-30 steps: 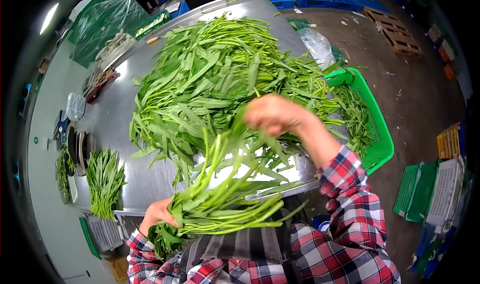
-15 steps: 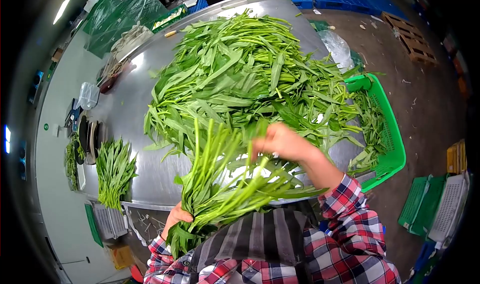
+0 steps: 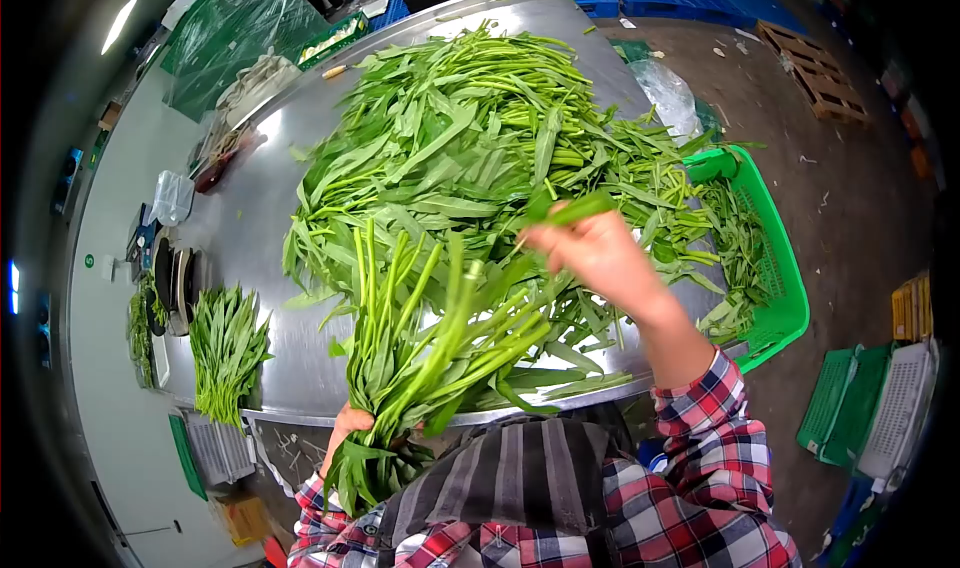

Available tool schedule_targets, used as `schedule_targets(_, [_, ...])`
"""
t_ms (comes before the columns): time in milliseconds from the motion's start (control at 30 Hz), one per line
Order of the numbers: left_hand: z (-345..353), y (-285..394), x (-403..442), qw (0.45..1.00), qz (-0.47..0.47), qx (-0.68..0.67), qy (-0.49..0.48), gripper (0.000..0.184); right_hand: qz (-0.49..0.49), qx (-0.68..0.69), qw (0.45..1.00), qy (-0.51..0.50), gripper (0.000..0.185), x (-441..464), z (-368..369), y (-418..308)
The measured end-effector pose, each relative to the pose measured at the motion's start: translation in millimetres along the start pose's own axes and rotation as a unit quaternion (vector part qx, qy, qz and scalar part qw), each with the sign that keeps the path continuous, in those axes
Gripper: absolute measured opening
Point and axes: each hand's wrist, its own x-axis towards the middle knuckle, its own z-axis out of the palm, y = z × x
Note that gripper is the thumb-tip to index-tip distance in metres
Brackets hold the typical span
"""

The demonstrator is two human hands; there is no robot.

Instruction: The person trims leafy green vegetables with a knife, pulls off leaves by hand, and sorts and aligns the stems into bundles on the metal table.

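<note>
My left hand (image 3: 347, 430) is wrapped round a bunch of water spinach (image 3: 420, 338) at the table's near edge. The bunch's leaves hang down by my apron, and its pale stems fan up and to the right. To the right of the stems, my right hand (image 3: 590, 248) is raised, its fingers pinched on a green leaf (image 3: 582, 208), slightly blurred. Behind both hands a large heap of water spinach (image 3: 440, 148) covers the middle of the steel table (image 3: 290, 358).
A green basket (image 3: 790, 288) with loose leaves stands against the table's right side. At the left lies a separate bundle of water spinach (image 3: 228, 353). A small wooden-handled tool (image 3: 334, 72) rests near the far left edge. Crates (image 3: 835, 403) stand on the floor at right.
My right hand has moved up and to the right, away from the stems, with a leaf now showing in its fingers. The bunch in my left hand has tipped more upright.
</note>
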Motion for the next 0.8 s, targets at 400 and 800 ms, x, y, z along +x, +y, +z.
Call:
schedule_targets(400, [3.6, -8.5, 7.2, 0.991, 0.005, -0.107, -0.077, 0.084, -0.049, 0.019, 0.995, -0.083, 0.019, -13.4, 59.3, 12.2])
schedule_targets(800, [-28.1, -6.0, 5.7, 0.987, 0.133, 0.038, -0.079, 0.064, 0.234, 0.49, 0.823, -0.167, 0.037, -68.9, 55.7, 81.6])
